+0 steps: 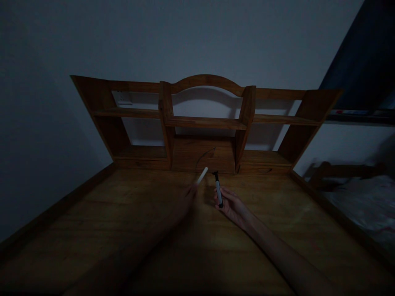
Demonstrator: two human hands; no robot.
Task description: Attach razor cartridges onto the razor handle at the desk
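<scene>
My left hand (pixel 189 193) is closed round the lower end of a slim white stick (pixel 202 175), which looks like a candle and tilts up to the right. Blur and dim light soften its fingers. Just to the right, my right hand (pixel 230 201) grips a slim grey-and-black tool (pixel 219 193) between thumb and fingers. It stands nearly upright, with a small black head bent to the left, much like a razor; its exact kind is unclear. The two held things are close together but apart, above the wooden desk (pixel 129 213).
A wooden shelf unit (pixel 206 122) with several compartments stands at the desk's back against the wall. A thin dark curved line (pixel 203 154) shows before its middle panel. Raised edges (pixel 327 205) run along the desk's sides. Pale bedding (pixel 367 201) and a dark curtain (pixel 364 61) are at right.
</scene>
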